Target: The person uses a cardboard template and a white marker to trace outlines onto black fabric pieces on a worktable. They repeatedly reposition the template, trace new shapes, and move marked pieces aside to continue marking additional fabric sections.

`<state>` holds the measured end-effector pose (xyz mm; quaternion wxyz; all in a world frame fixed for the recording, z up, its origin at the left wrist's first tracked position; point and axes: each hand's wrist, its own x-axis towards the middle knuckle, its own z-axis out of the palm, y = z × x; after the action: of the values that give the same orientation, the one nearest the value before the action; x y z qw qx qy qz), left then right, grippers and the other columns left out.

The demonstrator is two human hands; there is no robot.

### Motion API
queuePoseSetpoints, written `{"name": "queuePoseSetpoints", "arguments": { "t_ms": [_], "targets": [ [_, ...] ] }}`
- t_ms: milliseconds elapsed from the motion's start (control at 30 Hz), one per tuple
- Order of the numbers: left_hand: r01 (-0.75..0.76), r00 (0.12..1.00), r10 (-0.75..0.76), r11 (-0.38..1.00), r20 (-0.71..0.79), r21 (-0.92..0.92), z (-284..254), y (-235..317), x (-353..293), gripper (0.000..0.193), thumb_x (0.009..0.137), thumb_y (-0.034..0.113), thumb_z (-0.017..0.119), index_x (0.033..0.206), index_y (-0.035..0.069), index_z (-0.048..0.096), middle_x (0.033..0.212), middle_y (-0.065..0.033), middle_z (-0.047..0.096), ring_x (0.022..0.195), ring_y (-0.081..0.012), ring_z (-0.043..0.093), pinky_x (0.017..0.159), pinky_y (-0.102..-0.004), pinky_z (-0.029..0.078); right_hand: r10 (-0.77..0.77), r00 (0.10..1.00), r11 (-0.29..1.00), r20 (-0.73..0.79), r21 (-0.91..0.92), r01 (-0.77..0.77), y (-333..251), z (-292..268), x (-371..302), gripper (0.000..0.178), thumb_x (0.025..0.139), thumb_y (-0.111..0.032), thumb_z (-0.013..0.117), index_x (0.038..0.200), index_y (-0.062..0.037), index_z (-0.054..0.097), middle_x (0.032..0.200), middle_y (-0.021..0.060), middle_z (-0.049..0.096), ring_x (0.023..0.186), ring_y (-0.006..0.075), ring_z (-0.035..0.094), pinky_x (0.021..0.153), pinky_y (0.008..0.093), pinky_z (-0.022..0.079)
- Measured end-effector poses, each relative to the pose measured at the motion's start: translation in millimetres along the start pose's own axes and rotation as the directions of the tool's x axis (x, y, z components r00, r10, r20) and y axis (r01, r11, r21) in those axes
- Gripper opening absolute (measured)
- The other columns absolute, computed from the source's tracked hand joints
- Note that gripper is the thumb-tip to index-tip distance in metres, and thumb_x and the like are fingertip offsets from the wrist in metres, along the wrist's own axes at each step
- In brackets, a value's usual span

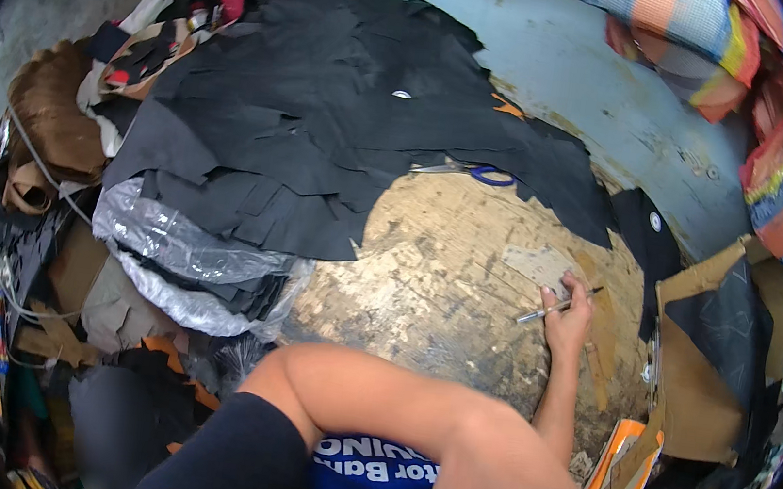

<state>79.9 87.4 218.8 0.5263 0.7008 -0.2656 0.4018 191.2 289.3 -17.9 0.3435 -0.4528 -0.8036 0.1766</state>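
In my right hand (571,311), at the right of the worn wooden work surface (430,249), a slim silver-and-dark pen (537,315) is gripped between the fingers, tilted over the wood. Just beyond the fingertips lies a pale, flat, marked piece (538,263) with angled edges. A thin tan strip (602,349) rests beside the hand on its right. My left arm (373,394) crosses bent in front of my body and leaves at the lower edge; its hand does not show. Scissors with blue handles (492,176) lie farther off, against the black sheet material (320,109).
Clear plastic wrap (197,235) covers dark layers at the left. An orange-edged box (623,473) stands near the right front edge, by brown cardboard (701,390). A brown roll (60,121) and scraps crowd the far left. Colourful woven sacking (672,30) hangs at upper right.
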Motion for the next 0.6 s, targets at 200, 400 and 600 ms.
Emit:
{"name": "queuePoseSetpoints", "arguments": {
  "t_ms": [200, 400, 600],
  "targets": [
    [0.959, 0.285, -0.446, 0.125, -0.849, 0.256, -77, -18, -147, 0.030, 0.075, 0.027, 0.077, 0.090, 0.003, 0.068, 0.083, -0.0079, 0.069, 0.074, -0.0152, 0.065, 0.069, -0.0276, 0.052, 0.191, 0.975, 0.981, -0.117, -0.010, -0.193, 27, -21, 9, 0.029, 0.073, -0.013, 0.073, 0.098, -0.0046, 0.062, 0.111, 0.0107, 0.063, 0.104, 0.0311, 0.056, 0.090, 0.0414, 0.040],
    [0.958, 0.242, 0.002, -0.158, -0.970, 0.239, -182, -54, -209, 0.026, 0.080, 0.021, 0.070, 0.097, 0.003, 0.067, 0.098, -0.0123, 0.067, 0.088, -0.0223, 0.064, 0.079, -0.0339, 0.050, 0.083, 0.976, 0.988, -0.200, -0.110, -0.106, 23, -17, 4, 0.024, 0.069, -0.012, 0.072, 0.090, -0.0041, 0.064, 0.109, 0.0135, 0.063, 0.107, 0.0306, 0.056, 0.095, 0.0418, 0.038],
    [0.767, 0.424, -0.044, -0.514, -0.905, 0.384, -242, -136, -196, 0.050, 0.079, 0.039, 0.068, 0.120, 0.011, 0.061, 0.137, -0.0107, 0.048, 0.128, -0.0296, 0.040, 0.098, -0.0517, 0.035, 0.111, 0.967, 0.993, -0.229, -0.013, -0.117, 23, -20, 8, 0.029, 0.069, -0.011, 0.071, 0.095, -0.0027, 0.063, 0.109, 0.0175, 0.062, 0.109, 0.0339, 0.053, 0.097, 0.0444, 0.037]
  ]
}}
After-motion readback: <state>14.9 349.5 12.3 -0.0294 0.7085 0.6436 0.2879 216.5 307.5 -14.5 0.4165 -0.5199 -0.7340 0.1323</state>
